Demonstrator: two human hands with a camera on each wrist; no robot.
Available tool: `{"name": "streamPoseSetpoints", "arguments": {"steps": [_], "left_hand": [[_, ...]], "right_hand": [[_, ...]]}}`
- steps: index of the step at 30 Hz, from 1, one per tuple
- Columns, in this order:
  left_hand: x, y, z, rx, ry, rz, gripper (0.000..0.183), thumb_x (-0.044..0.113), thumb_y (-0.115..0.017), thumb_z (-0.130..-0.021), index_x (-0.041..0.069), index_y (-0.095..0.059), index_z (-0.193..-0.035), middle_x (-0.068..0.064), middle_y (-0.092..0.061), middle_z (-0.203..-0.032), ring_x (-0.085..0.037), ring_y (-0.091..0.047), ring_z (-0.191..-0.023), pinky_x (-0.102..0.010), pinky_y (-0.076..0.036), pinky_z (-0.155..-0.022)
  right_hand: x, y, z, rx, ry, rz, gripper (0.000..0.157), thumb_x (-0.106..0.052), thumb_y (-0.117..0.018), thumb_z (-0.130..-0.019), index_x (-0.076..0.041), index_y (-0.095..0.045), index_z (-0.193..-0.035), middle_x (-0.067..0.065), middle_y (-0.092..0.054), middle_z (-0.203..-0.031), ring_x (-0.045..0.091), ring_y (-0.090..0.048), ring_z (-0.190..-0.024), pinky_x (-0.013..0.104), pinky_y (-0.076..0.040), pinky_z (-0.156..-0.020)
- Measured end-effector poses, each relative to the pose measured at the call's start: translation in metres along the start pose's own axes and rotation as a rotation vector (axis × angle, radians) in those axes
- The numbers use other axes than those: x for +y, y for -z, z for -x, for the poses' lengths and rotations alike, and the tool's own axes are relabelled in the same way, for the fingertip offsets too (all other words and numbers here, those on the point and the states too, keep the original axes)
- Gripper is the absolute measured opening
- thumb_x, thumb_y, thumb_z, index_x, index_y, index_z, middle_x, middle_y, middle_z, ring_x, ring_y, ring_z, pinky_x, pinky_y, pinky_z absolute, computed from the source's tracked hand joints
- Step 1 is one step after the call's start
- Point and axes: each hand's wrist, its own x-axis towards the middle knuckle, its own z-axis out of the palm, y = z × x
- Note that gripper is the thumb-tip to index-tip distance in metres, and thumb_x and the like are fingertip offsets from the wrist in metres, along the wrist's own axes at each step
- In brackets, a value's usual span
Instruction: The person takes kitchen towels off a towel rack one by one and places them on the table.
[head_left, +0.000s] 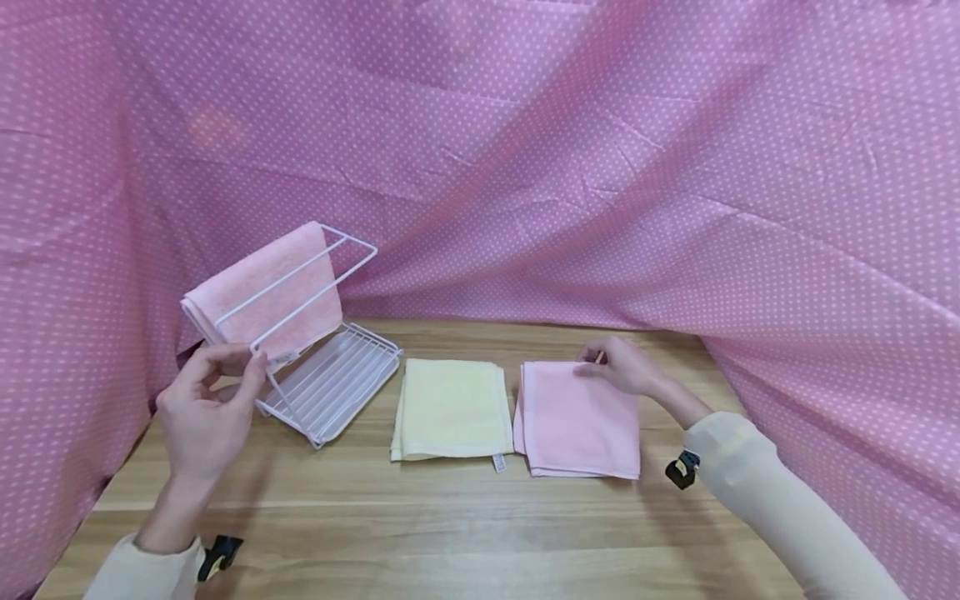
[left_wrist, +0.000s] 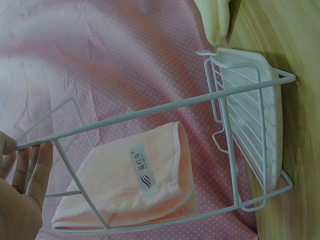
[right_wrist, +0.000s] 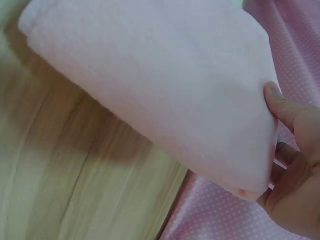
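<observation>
In the head view my left hand [head_left: 210,408] pinches the upper front corner of a white wire rack [left_wrist: 150,112]. A folded pink towel [head_left: 281,254] hangs over the rack's upper rail; the left wrist view shows its printed label [left_wrist: 143,172]. My right hand [head_left: 626,367] grips the far edge of a second folded pink towel [head_left: 581,425] on the right. In the right wrist view the thumb [right_wrist: 285,107] lies on that towel's top face, the other fingers partly hidden beneath. Between rack and towel lies a folded yellow towel [head_left: 453,408] with a small tag.
The rack's base holds a clear tray [head_left: 337,383] with wire bars over it. All stands on a wooden table [head_left: 465,525]. A pink dotted cloth [head_left: 525,167] hangs behind and at both sides. Black straps [head_left: 681,469] sit at the wrists.
</observation>
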Motion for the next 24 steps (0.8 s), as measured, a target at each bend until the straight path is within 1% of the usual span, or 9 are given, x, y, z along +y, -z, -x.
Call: {"name": "streamPoseSetpoints", "arguments": {"steps": [3,5,9,12,14,18,20,22,24], "left_hand": [[-0.001,0.000,-0.001,-0.004,-0.002,-0.003,0.034,0.009,-0.078,-0.093,-0.023,-0.066,-0.100,0.013,-0.074,-0.086,0.011,-0.066,-0.073,0.000,-0.056,-0.062],[-0.002,0.001,-0.001,-0.007,-0.008,0.002,0.032,0.006,-0.078,-0.093,-0.022,-0.066,-0.100,0.012,-0.075,-0.087,0.010,-0.067,-0.073,0.000,-0.056,-0.062],[-0.002,0.002,-0.003,-0.028,-0.019,-0.043,0.020,-0.004,-0.075,-0.091,-0.021,-0.068,-0.101,0.020,-0.073,-0.089,0.012,-0.066,-0.074,-0.001,-0.057,-0.062],[-0.001,0.003,-0.003,-0.035,-0.019,-0.060,0.017,-0.008,-0.074,-0.090,-0.020,-0.068,-0.102,0.024,-0.072,-0.090,0.013,-0.066,-0.075,-0.001,-0.057,-0.062],[-0.002,0.003,-0.003,-0.030,-0.017,-0.050,0.019,-0.007,-0.074,-0.090,-0.020,-0.068,-0.102,0.024,-0.072,-0.090,0.012,-0.066,-0.075,-0.001,-0.057,-0.062],[-0.003,0.002,-0.002,-0.015,-0.013,-0.014,0.028,0.002,-0.077,-0.092,-0.022,-0.067,-0.101,0.016,-0.075,-0.089,0.011,-0.067,-0.074,0.000,-0.056,-0.062],[-0.003,0.002,-0.003,-0.015,-0.015,-0.018,0.031,0.006,-0.078,-0.093,-0.022,-0.067,-0.101,0.011,-0.075,-0.088,0.011,-0.067,-0.074,0.000,-0.056,-0.062],[-0.003,0.002,-0.003,-0.014,-0.017,-0.017,0.030,0.005,-0.077,-0.093,-0.022,-0.067,-0.101,0.010,-0.076,-0.088,0.011,-0.067,-0.074,0.000,-0.056,-0.062],[-0.002,0.002,-0.003,-0.016,-0.018,-0.024,0.028,0.003,-0.077,-0.093,-0.022,-0.067,-0.101,0.012,-0.075,-0.088,0.011,-0.066,-0.074,0.000,-0.056,-0.062]], "right_hand": [[0.004,-0.004,-0.006,0.005,-0.008,0.009,0.010,-0.023,-0.078,-0.097,-0.013,-0.078,-0.097,0.001,-0.076,-0.088,0.012,-0.064,-0.078,0.024,-0.052,-0.070],[0.007,-0.007,-0.010,0.005,-0.015,0.014,0.010,-0.023,-0.077,-0.097,-0.013,-0.078,-0.098,0.001,-0.076,-0.089,0.012,-0.065,-0.079,0.026,-0.054,-0.072],[0.012,-0.013,-0.017,-0.003,-0.018,0.017,0.011,-0.023,-0.077,-0.097,-0.012,-0.078,-0.100,0.002,-0.076,-0.090,0.013,-0.066,-0.082,0.029,-0.057,-0.076],[0.015,-0.017,-0.020,-0.005,-0.016,0.020,0.011,-0.023,-0.077,-0.096,-0.012,-0.078,-0.100,0.002,-0.076,-0.089,0.013,-0.066,-0.082,0.031,-0.059,-0.077],[0.018,-0.020,-0.022,-0.005,-0.015,0.025,0.012,-0.024,-0.078,-0.096,-0.012,-0.078,-0.100,0.002,-0.076,-0.089,0.014,-0.067,-0.082,0.032,-0.060,-0.078],[0.019,-0.023,-0.024,-0.004,-0.023,0.041,0.014,-0.025,-0.078,-0.096,-0.012,-0.078,-0.102,0.002,-0.077,-0.091,0.015,-0.068,-0.084,0.034,-0.061,-0.080],[0.020,-0.025,-0.025,-0.002,-0.027,0.046,0.015,-0.025,-0.078,-0.096,-0.012,-0.078,-0.103,0.003,-0.077,-0.093,0.016,-0.069,-0.085,0.035,-0.061,-0.080],[0.020,-0.026,-0.025,0.004,-0.033,0.052,0.015,-0.025,-0.078,-0.096,-0.012,-0.078,-0.103,0.003,-0.077,-0.093,0.017,-0.069,-0.085,0.035,-0.061,-0.080],[0.020,-0.027,-0.026,0.007,-0.035,0.056,0.015,-0.025,-0.079,-0.095,-0.012,-0.078,-0.103,0.004,-0.077,-0.093,0.017,-0.069,-0.085,0.035,-0.061,-0.080]]}}
